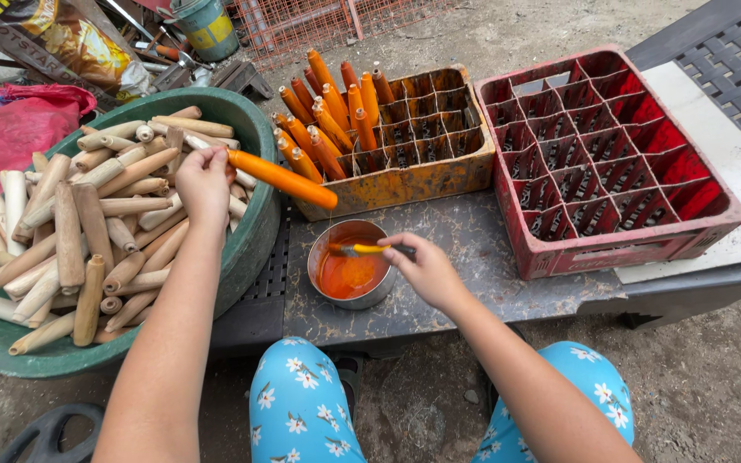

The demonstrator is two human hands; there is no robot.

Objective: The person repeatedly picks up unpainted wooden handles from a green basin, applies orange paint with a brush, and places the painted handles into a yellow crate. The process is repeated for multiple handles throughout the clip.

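Two hands at work with an orange-painted wooden handle and a paint tin.

The left hand held its grip closed around one end of the orange handle, which slanted above the gap between green basin and paint tin. The right hand pinched a yellow brush, bristles over the orange paint. The tin stood on the counter, before a stained crate holding upright painted handles, with a red crate beside it. Bare wooden handles filled the basin.
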